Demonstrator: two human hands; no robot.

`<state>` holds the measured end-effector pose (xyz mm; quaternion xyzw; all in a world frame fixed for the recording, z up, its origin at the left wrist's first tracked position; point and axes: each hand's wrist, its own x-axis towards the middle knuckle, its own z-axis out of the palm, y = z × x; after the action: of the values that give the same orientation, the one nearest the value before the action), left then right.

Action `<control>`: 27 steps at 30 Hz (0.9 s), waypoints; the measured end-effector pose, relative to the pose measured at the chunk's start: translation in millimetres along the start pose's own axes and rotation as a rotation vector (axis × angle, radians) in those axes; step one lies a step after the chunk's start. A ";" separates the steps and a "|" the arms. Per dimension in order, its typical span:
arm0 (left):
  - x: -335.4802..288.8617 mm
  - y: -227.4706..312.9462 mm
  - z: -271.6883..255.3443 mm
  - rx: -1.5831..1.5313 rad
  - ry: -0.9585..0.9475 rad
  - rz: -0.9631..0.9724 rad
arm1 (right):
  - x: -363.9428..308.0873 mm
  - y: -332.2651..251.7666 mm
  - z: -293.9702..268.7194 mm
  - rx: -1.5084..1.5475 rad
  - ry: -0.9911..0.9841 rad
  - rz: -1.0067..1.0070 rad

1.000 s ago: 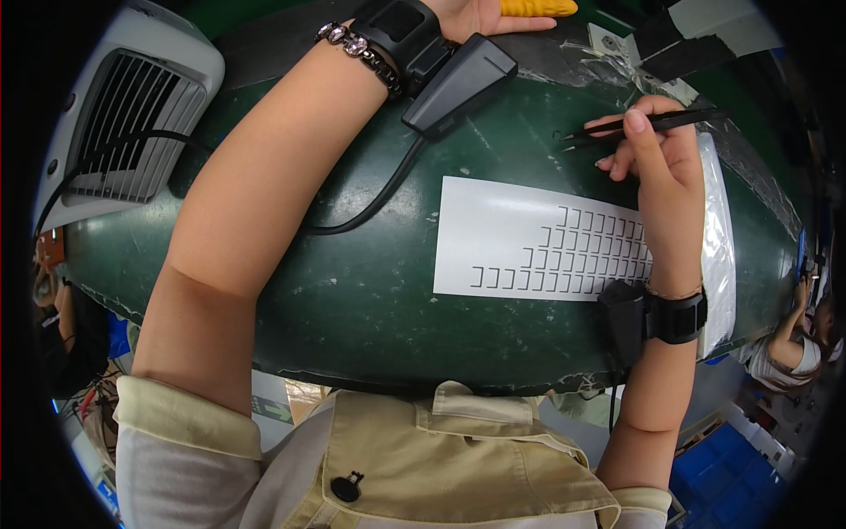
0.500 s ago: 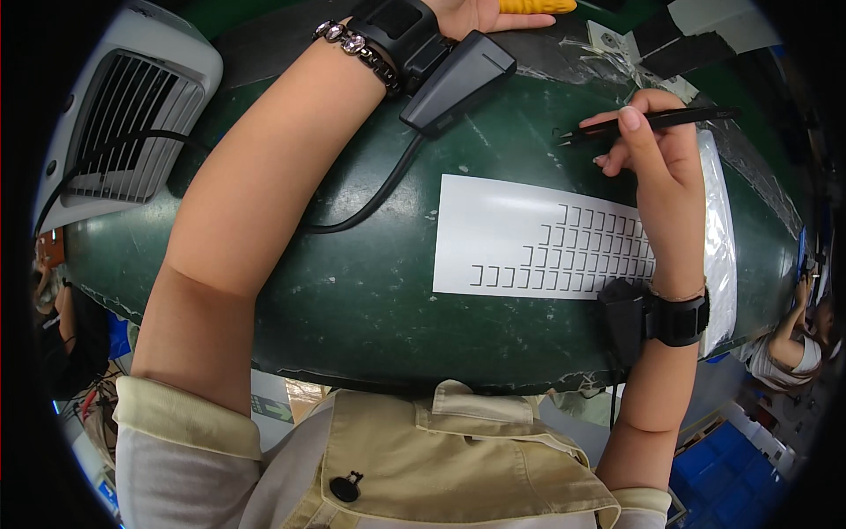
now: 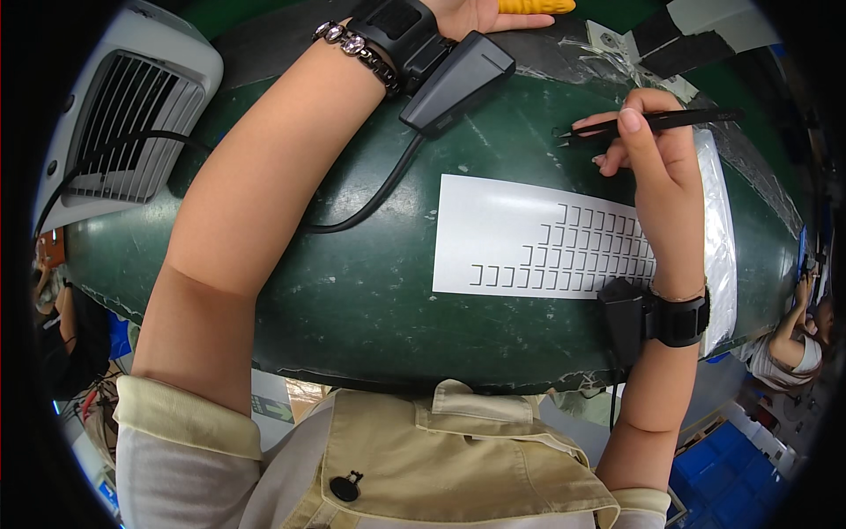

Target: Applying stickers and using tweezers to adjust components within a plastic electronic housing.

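Observation:
Black tweezers [image 3: 656,123] are gripped in my right hand [image 3: 656,150], thumb and fingers pinched on them, with the tips pointing left above the green table. A tiny dark hooked piece [image 3: 556,133] shows at the tips; whether they grip it I cannot tell. Below and left of that hand lies a white sheet [image 3: 467,212] bearing rows of small dark bracket-shaped pieces [image 3: 515,278]; my right wrist and its black device hide the sheet's right part. At the top edge, my left hand [image 3: 480,16] is partly cut off, fingers stretched out, one in a yellow finger cot [image 3: 536,6].
A grey-white machine with a slatted grille [image 3: 123,123] stands at the left. Black cables [image 3: 374,207] run from the wrist devices. A clear plastic-wrapped stack [image 3: 718,247] lies right of my right wrist. Tape and plastic scraps [image 3: 608,53] lie at the back. Other people are at both sides.
The tweezers have tilted slightly in my right hand, and their tips look closer together. My left hand and the sheet have stayed in place.

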<state>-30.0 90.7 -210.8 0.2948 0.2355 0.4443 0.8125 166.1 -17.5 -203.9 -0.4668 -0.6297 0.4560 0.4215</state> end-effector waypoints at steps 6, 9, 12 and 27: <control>1.0 -0.2 -1.5 0.003 -0.012 -0.004 | -2.5 -1.9 0.6 -0.025 0.007 -0.030; 1.2 -0.1 -1.7 0.001 -0.014 -0.008 | -3.1 -2.3 0.6 -0.003 -0.006 -0.033; 0.9 0.3 -1.3 0.000 -0.010 -0.008 | -3.4 -3.0 1.1 0.026 -0.006 -0.028; 0.6 -0.4 -1.2 0.017 -0.010 0.001 | -3.9 -5.0 1.5 0.038 0.010 -0.004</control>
<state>-30.3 91.4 -212.0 0.3042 0.2349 0.4412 0.8109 164.5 -22.3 -199.8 -0.4595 -0.6197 0.4648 0.4345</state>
